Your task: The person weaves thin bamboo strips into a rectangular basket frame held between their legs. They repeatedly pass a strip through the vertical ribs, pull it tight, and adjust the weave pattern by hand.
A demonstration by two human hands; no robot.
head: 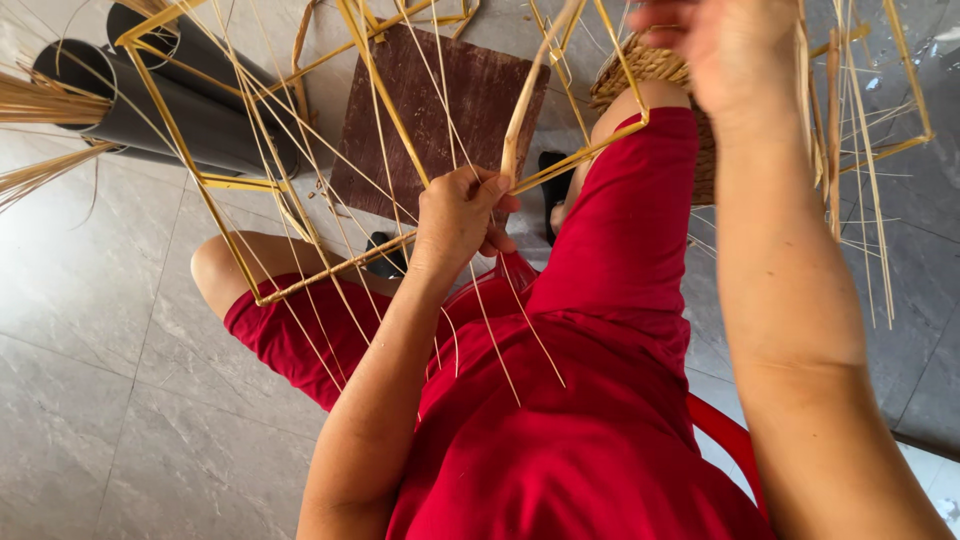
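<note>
While the person is sitting in red clothes and looking down at their lap, their left hand point(462, 215) is closing around a joint of a yellow wire frame point(300, 180), its fingers curled tight about the bar and a flat pale strip point(530, 95) that is rising from the fist up and a little to the right. The frame is resting over the knees, directly in front of this hand and touching it, with its long bars slanting from lower left to upper right. Thin straw-coloured strands point(300, 150) are running across the frame in long diagonal lines, some trailing down over the red lap.

The right hand point(725, 45) is lifting higher, near the top edge of the view, blurred; it seems to be pinching several strands point(835, 150) that are hanging down beside the forearm, though the exact grip cannot be told. The left hand is the nearer one to the frame's joint.

Farther out, a woven basket point(650, 70) is sitting behind the right knee; what it holds is hidden. Two dark tubes point(190, 115) are lying at upper left with bundles of straw point(40, 100) by their mouths. A brown square board point(440, 110) is lying on the grey tiled floor point(100, 400).
</note>
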